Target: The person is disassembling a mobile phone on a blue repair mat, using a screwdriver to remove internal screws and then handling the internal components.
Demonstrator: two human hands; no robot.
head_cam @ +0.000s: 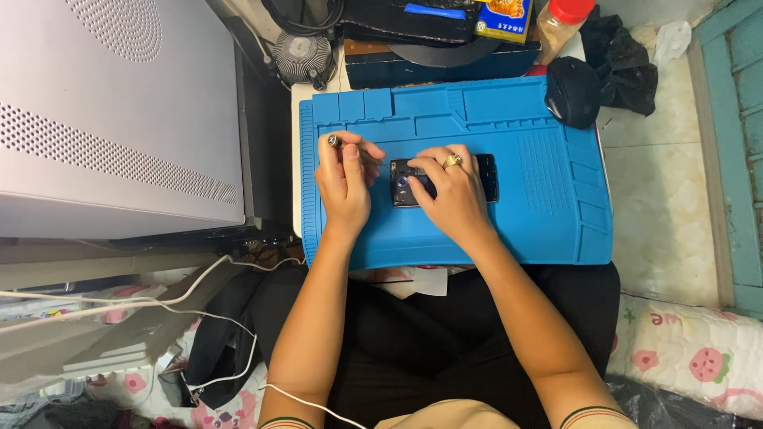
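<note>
We saw a large grey perforated computer case [119,111] filling the left side, and beside it a blue silicone work mat [509,230] spread over a small white table above the person's lap. A black rounded object [572,91] sat on the mat's far right corner, near a red-capped jar [563,24], and a round cooler fan [302,56] lay just beyond the mat's far left corner. A dark phone [485,176] lay flat near the middle of the mat, its back open. The right hand [449,191], wearing a gold ring [452,160], pressed down on the phone, fingers spread over it. The left hand [343,179] was closed around a slim screwdriver [350,147], its tip angled toward the phone's left end.
</note>
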